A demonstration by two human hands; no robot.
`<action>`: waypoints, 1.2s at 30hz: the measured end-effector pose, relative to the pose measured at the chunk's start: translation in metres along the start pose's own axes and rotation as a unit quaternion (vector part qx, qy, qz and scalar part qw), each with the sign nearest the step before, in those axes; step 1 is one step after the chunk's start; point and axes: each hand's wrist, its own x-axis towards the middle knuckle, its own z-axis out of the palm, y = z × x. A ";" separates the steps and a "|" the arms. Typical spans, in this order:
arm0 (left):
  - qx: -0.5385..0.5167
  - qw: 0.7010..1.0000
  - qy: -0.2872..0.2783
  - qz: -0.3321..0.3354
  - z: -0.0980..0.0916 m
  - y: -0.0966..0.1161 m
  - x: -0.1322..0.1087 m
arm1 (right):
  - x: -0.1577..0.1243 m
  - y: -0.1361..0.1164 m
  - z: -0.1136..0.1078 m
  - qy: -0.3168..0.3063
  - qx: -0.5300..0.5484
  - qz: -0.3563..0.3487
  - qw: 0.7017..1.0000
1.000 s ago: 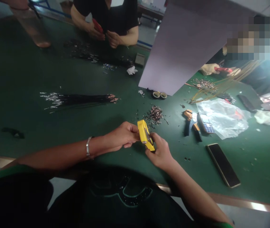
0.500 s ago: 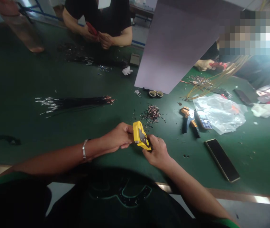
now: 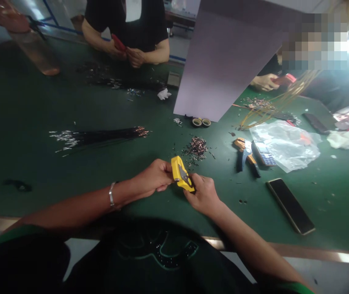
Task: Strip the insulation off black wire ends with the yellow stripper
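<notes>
The left hand (image 3: 153, 178) and right hand (image 3: 201, 196) are together, both closed on a yellow hand tool (image 3: 181, 173) held between them; the right hand's fingers hide whatever may lie in its head. The tool sits close to the near edge of the green counter (image 3: 18, 134). Just ahead of it lies a loose heap of small metal terminals (image 3: 196, 148). Farther ahead and to its left lies a bundle of black wires (image 3: 97, 137) with bare metal ends. To its right are an orange-and-black wire stripper (image 3: 245, 156), a keypad phone (image 3: 263, 153) and a smartphone (image 3: 290, 206). Risks: a slip of the tool could nip the right hand's fingers, and a careless sweep of the wrist could scatter the unconfined terminals.
</notes>
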 end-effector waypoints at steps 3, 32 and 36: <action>0.003 1.000 0.006 -0.005 0.000 0.001 0.001 | 0.002 -0.001 0.000 0.004 -0.020 -0.001 1.000; -0.038 0.999 0.006 -0.021 -0.002 0.008 -0.003 | 0.007 0.005 0.000 0.014 0.212 0.213 0.954; -0.048 0.999 0.001 -0.003 -0.005 0.006 0.000 | 0.008 0.006 -0.005 -0.002 0.303 0.233 0.924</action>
